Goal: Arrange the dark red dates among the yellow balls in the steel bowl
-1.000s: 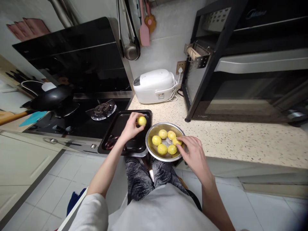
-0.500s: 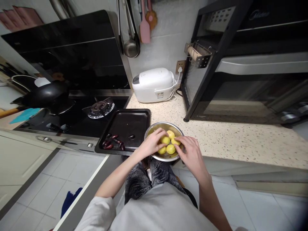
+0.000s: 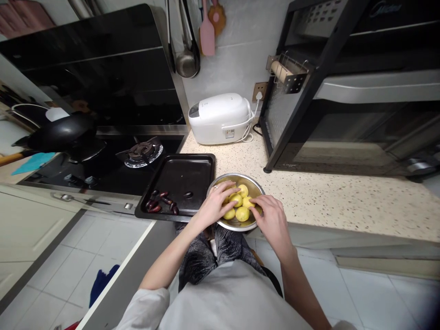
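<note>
A round steel bowl [image 3: 260, 187] stands at the counter's front edge with several yellow lemons in it. From the left, my left hand [image 3: 217, 201] reaches over the rim, its fingers and thumb curled around one lemon [image 3: 235, 199]. My right hand [image 3: 273, 215] comes in from the right, with fingertips and thumb on another lemon [image 3: 248, 202]. A third lemon [image 3: 242, 214] rests at the near side of the bowl, in front of both hands. My left fingers partly cover other fruit.
Left of the bowl, a black baking tray [image 3: 189, 172] holds several dark red, oblong pieces [image 3: 154, 209]. A white appliance [image 3: 222, 121] stands behind. The stove with a burner [image 3: 142, 153] and black wok [image 3: 65, 133] is left; an oven [image 3: 347, 133] on a rack is right.
My left fingers have spread a little flatter over the lemons, which have shifted slightly in the bowl. My right hand stays at its lemon. The view has moved slightly.
</note>
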`<move>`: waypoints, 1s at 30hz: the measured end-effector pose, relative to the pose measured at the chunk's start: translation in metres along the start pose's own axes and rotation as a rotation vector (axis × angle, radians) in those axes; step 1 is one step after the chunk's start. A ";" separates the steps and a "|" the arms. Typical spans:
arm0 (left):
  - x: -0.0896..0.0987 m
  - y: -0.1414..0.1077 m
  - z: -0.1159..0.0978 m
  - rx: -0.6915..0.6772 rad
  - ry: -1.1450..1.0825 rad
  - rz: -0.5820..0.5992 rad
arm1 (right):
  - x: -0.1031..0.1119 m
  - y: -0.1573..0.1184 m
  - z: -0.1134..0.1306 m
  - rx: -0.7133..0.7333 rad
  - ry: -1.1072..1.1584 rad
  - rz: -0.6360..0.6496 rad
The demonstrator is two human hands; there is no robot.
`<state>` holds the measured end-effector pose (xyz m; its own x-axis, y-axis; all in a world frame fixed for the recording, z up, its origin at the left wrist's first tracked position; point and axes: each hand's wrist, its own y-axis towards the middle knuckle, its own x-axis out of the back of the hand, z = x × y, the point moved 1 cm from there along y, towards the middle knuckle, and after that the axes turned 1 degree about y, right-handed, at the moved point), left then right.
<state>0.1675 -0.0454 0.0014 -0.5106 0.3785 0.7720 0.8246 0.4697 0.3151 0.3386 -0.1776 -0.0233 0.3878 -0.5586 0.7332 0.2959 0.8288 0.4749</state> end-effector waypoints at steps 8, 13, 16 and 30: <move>-0.001 0.000 -0.003 -0.010 0.019 -0.038 | -0.001 0.000 0.000 0.062 0.042 -0.057; 0.017 -0.015 0.005 0.097 0.014 -0.328 | 0.002 0.000 -0.001 0.072 0.079 -0.129; 0.027 -0.031 0.024 0.257 0.133 -0.429 | 0.004 0.001 0.002 0.074 0.096 -0.166; 0.083 -0.108 0.092 0.921 0.649 -0.210 | 0.003 0.001 0.018 0.123 0.149 -0.142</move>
<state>0.0135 0.0087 -0.0190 -0.1747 -0.1340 0.9755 0.1103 0.9818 0.1546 0.3243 -0.1783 -0.0119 0.4774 -0.6611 0.5788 0.2519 0.7341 0.6306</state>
